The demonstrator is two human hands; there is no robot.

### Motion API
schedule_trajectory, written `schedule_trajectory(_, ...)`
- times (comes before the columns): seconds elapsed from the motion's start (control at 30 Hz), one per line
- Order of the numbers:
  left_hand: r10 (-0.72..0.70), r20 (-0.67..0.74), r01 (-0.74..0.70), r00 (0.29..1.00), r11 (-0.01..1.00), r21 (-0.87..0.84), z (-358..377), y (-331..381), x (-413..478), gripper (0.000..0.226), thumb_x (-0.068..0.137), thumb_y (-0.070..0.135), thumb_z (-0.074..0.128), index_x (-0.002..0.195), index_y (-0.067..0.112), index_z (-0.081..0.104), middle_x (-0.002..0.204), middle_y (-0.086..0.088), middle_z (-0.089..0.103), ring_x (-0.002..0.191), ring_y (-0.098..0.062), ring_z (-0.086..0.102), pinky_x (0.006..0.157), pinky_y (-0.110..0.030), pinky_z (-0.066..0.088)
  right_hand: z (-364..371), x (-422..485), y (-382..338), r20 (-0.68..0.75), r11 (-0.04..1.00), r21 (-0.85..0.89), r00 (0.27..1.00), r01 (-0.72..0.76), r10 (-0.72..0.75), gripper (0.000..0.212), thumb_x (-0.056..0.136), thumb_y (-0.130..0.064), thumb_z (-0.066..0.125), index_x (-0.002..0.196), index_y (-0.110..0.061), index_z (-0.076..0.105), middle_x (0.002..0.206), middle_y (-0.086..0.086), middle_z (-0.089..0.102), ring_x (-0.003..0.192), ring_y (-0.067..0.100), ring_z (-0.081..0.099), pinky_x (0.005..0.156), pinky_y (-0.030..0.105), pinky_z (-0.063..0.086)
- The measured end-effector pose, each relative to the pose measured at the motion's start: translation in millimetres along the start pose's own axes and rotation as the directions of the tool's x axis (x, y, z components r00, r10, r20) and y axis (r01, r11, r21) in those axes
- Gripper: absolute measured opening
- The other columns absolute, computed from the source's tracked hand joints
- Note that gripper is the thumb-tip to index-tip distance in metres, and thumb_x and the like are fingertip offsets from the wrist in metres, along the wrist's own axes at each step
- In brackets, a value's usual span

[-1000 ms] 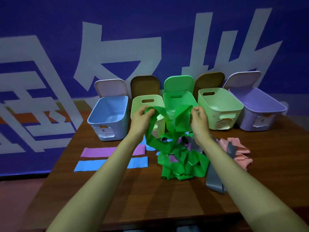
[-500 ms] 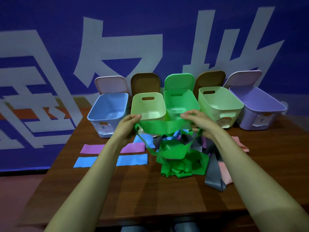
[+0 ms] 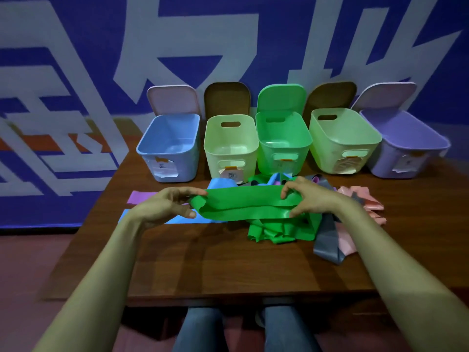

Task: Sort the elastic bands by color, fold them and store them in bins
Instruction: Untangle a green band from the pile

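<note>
Where the green band [image 3: 243,204] sits: stretched as a doubled loop between both hands, just above the tabletop [image 3: 228,270], in front of the tangled bands.
Left hand [image 3: 165,207]: thumb and fingers pinch the band's left end.
Right hand [image 3: 312,199]: fingers curl over and pinch its right end.
Handling: thin, light and limp by the look of it. It sags and curls at the edges, so it likely needs tension or a flat surface to fold cleanly, and is probably springy enough to snap back if one end slips.
Where to hold: the two ends, layers squared together, seems best.
Green pile [image 3: 279,231]: crumpled just below the Right hand; loose folds could catch the held band.
Grey band [image 3: 327,245]: lies beside the right forearm, reaching toward the near edge.
Pink bands [image 3: 365,201]: heaped to the right of that hand.
Blue strip [image 3: 177,221], purple strip [image 3: 139,198]: flat, partly under the Left hand.
Green bin [image 3: 279,161]: open, middle of five in a row beyond the bands, and the likely target.
</note>
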State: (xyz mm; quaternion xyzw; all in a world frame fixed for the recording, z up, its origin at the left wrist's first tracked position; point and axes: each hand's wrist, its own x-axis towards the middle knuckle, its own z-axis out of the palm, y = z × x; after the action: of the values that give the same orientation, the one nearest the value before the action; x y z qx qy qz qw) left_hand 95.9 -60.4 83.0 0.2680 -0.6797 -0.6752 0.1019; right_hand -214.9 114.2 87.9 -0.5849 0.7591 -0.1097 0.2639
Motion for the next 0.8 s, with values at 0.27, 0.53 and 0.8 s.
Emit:
schedule_trajectory(0.27,0.151,-0.269,-0.088,0.951,0.968,0.234,35.7,-8.4,7.9,0.025,0.077,-0.002,0.071,0.095,0.014,0.066,0.094,-0.012,0.067,0.092,-0.016,0.062,0.087,-0.027,0.049,20.5,-2.7,5.0,-0.307,0.991,0.135,0.951,0.022,0.021,0.059,0.076,-0.025,0.076,0.129,-0.017,0.051,0.136,0.010,0.046,0.125,0.022,0.045,0.099,0.023,0.031)
schedule_trajectory(0.53,0.231,-0.318,-0.107,0.919,0.926,0.363,49.8,-8.3,15.8,0.031,0.085,-0.004,0.061,0.093,0.025,0.066,0.106,-0.006,0.067,0.101,-0.017,0.062,0.091,-0.027,0.049,32.4,-15.6,7.7,-0.151,0.906,0.423,0.987,0.007,0.063,0.059,0.076,-0.020,0.076,0.129,-0.018,0.049,0.135,0.004,0.049,0.129,0.016,0.042,0.107,0.031,0.036)
schedule_trajectory(0.8,0.310,-0.450,-0.156,0.838,0.925,0.346,49.9,-19.4,22.0,0.024,0.079,-0.001,0.070,0.086,0.022,0.066,0.091,0.002,0.065,0.084,-0.013,0.057,0.083,-0.032,0.051,37.4,-21.7,21.3,-0.084,0.872,0.490,0.996,0.004,0.043,0.032,0.077,0.006,0.068,0.094,-0.020,0.060,0.107,0.008,0.061,0.066,0.010,0.050,0.061,0.013,0.046)
